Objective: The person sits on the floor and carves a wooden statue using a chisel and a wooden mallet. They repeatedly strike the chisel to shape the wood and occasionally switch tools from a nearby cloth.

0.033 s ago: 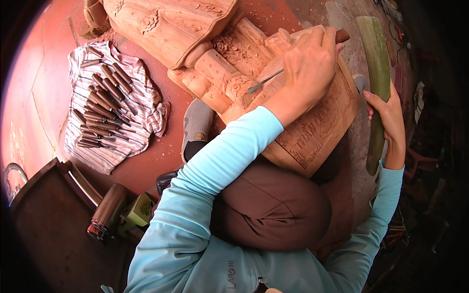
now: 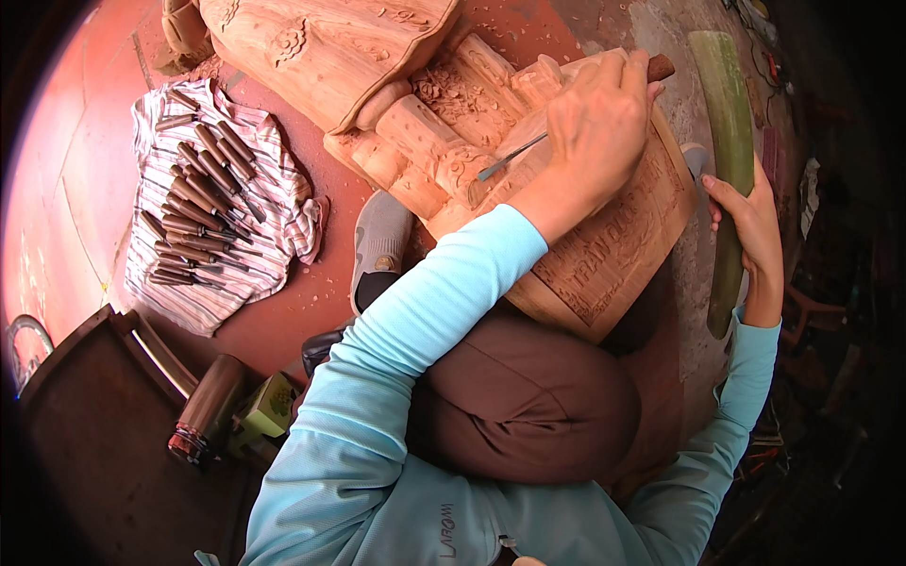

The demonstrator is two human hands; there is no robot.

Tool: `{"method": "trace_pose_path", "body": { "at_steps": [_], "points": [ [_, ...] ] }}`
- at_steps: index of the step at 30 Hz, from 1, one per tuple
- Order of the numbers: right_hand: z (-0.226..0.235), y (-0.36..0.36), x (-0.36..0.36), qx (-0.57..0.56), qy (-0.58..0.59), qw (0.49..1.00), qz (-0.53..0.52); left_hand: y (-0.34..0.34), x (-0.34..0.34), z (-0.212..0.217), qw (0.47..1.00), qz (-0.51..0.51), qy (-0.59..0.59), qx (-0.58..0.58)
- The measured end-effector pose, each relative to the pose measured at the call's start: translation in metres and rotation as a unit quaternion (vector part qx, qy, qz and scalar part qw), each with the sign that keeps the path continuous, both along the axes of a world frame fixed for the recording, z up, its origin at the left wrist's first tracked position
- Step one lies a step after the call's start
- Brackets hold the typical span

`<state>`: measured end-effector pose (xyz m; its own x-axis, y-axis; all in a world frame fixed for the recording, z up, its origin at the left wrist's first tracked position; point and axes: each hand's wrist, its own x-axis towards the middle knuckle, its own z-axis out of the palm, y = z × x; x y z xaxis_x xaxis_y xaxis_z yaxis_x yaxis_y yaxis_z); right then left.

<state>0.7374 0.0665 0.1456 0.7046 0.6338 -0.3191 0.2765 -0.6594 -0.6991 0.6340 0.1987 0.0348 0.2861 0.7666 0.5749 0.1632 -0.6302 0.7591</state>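
My left hand (image 2: pixel 599 123) is closed around a carving chisel (image 2: pixel 512 157). Its brown handle end sticks out past my fingers, and the flat metal tip is at the carved wooden statue (image 2: pixel 415 141); whether it touches the wood I cannot tell. That pale brown statue lies in front of me, with folds, floral relief and a base panel of raised lettering. On the right, my right hand (image 2: pixel 752 217) grips a long, slightly curved green bar (image 2: pixel 725 123), mottled and club-like, held lengthwise beside the base. Part of my grip on it is hidden.
Several wood-handled chisels (image 2: pixel 203 184) lie on a striped cloth (image 2: pixel 179 307) at the left. Below are a dark cylinder (image 2: pixel 209 406), a green box (image 2: pixel 269 406) and a dark panel (image 2: pixel 85 434). Wood shavings (image 2: pixel 444 90) sit in the carving's hollow. My bent leg (image 2: pixel 528 396) is close below.
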Motion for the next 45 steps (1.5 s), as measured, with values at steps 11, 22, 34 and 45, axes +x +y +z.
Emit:
{"method": "trace_pose_path", "body": {
  "at_steps": [11, 22, 34, 45],
  "points": [
    [-0.001, 0.012, 0.011, -0.059, -0.060, 0.995, 0.061, 0.009, 0.002, -0.007, 0.999, 0.031, 0.013, -0.011],
    [0.002, 0.013, 0.008, -0.024, -0.141, 0.982, 0.126, 0.008, 0.001, -0.003, 0.999, 0.050, -0.008, 0.019],
    [-0.002, 0.010, 0.027, 0.050, -0.212, 0.947, 0.234, 0.009, 0.000, 0.001, 0.997, 0.065, -0.030, 0.024],
    [0.037, 0.043, -0.002, -0.062, -0.101, 0.987, 0.110, 0.024, -0.017, 0.018, 0.997, 0.061, -0.041, -0.024]
  ]
}}
